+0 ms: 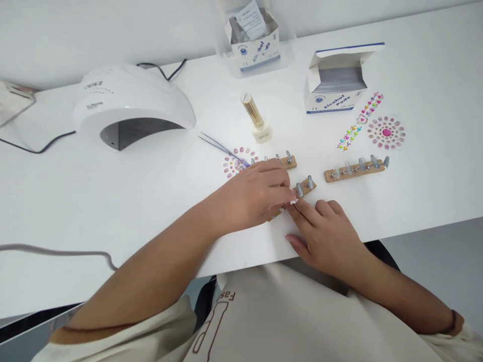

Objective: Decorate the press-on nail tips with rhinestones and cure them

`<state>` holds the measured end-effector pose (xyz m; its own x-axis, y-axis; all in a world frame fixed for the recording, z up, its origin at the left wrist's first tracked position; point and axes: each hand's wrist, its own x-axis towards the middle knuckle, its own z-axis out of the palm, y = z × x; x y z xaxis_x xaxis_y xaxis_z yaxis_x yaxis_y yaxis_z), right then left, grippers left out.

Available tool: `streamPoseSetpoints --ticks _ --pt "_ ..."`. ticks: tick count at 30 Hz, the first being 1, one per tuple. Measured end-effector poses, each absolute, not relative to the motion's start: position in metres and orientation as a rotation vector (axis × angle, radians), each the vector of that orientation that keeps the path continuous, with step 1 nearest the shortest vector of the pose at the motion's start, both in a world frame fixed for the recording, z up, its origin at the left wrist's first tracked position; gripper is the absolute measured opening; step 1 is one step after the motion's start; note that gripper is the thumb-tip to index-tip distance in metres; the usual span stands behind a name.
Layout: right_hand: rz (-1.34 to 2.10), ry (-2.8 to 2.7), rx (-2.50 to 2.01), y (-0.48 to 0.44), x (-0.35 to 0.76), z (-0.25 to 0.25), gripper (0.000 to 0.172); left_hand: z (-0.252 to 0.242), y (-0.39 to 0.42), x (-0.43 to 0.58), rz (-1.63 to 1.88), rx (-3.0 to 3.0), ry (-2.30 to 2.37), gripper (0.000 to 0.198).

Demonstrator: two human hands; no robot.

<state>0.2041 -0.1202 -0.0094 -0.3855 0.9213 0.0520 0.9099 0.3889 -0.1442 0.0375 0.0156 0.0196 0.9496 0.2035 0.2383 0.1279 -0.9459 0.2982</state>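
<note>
Mid-frame, I see the left hand (251,193) pinching a white wipe (293,201) at a wooden strip (305,190) of grey nail tips (310,181). Just beside, the right hand (330,234) has its thumb spread from its fingers.

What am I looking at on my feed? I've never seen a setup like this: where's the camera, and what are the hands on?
There is no machine here: a person works bare-handed, and one head-worn camera looks forward and down. The left hand and right hand meet over a narrow tan wooden strip bearing shiny grey false nails. Where they meet is a small white scrap; the exact grip is hidden. A similar strip lies to the right. The flat white table also carries a white domed appliance, a gold-capped pale bottle, slim tweezers and an open white-and-blue cardboard alcohol-pad box.
</note>
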Motion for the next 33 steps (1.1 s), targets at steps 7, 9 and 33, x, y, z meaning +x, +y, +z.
streamPoseSetpoints --ticks 7,9,33 --pt "0.14 -2.517 -1.675 -0.1207 0.2037 -0.0103 0.054 0.0158 0.0161 0.0348 0.476 2.669 0.256 0.017" --pt "0.142 -2.512 -1.676 -0.1209 0.2039 -0.011 0.054 0.0172 0.0158 0.0332 0.524 2.561 0.283 0.017" --pt "0.15 -2.512 -1.679 -0.121 0.2048 -0.0106 0.059 0.017 0.019 0.0278 0.505 2.907 0.201 0.02"
